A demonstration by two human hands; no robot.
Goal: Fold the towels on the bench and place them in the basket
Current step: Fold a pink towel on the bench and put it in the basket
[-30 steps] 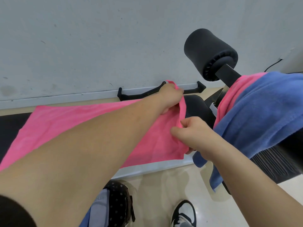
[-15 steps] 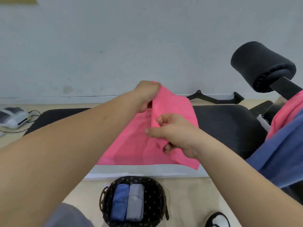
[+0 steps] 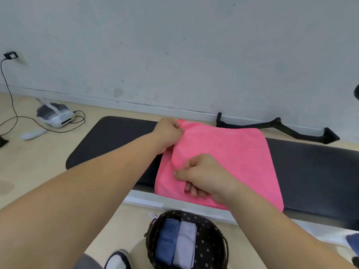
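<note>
Now mid-fold: left hand and right hand each pinch a pink towel corner, cloth lying right of the grip on the bench; next, likely another fold, then the basket below.

The bench is bare to the left and right of the pink towel. In the basket, two folded towels fill the left side; the right side has room
</note>
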